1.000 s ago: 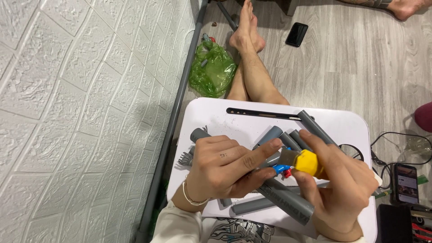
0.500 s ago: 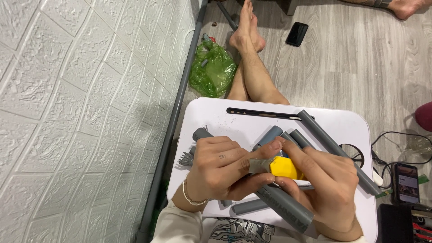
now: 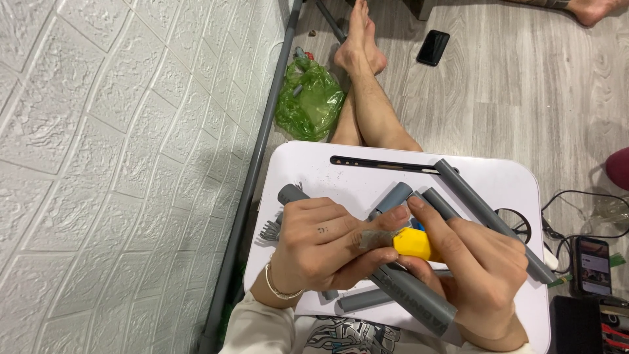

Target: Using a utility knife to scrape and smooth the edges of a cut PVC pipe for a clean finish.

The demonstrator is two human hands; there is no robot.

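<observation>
My left hand (image 3: 321, 246) is closed around a grey plastic pipe (image 3: 413, 298) that runs down to the right, and its thumb and fingers pinch a small strip of grey-brown sanding paper (image 3: 375, 237) against the pipe. My right hand (image 3: 475, 272) grips a yellow rounded piece (image 3: 411, 243) with a bit of blue beside it, right at the left thumb. Both hands work over a white lap table (image 3: 367, 180). Several more grey pipes lie on it: a long one (image 3: 488, 213) on the right, short ones (image 3: 393, 196) behind the hands.
A white textured wall fills the left side. My bare legs and feet (image 3: 363, 78) stretch out past the table on a grey wood floor. A green plastic bag (image 3: 308, 98), a black phone (image 3: 432, 47), another phone (image 3: 593, 265) and cables lie around.
The yellow piece has shifted left, from near the right palm to the left thumb. Both hands have drawn closer together over the pipe.
</observation>
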